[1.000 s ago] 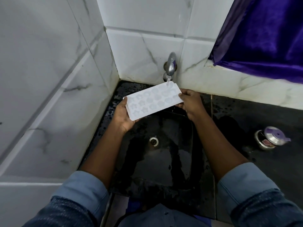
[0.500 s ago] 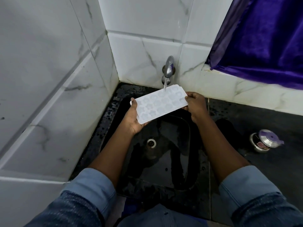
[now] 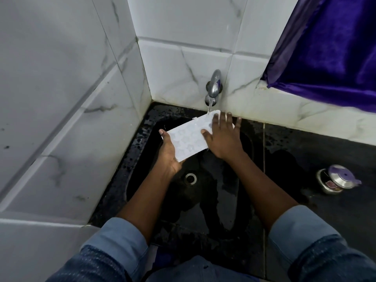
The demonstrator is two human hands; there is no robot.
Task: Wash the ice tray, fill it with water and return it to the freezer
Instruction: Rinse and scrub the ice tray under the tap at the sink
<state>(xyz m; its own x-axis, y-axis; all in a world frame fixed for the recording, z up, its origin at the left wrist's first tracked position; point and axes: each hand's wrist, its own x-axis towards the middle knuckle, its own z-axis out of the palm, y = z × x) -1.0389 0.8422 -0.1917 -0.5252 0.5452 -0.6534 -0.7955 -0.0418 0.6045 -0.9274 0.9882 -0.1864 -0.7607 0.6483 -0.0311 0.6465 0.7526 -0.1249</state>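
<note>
A white ice tray [image 3: 188, 138] with shaped moulds is held tilted over the black sink [image 3: 240, 202]. Its far end is under the running metal tap [image 3: 214, 86]. My left hand [image 3: 168, 155] grips the tray's near-left end, thumb along the edge and fingers underneath. My right hand [image 3: 222, 135] lies flat on the tray's right half with its fingers spread and straight. Water falls from the tap onto the tray's far corner.
White marble-patterned tiles form the walls to the left and behind. A wet black counter [image 3: 325, 151] runs to the right, with a small steel lidded pot [image 3: 335, 179] on it. A purple curtain [image 3: 325, 47] hangs at the top right. The drain [image 3: 190, 177] sits in the sink's middle.
My right hand has let go of the tray's right edge and now lies flat on top of it. The tray has tilted and stays under the tap.
</note>
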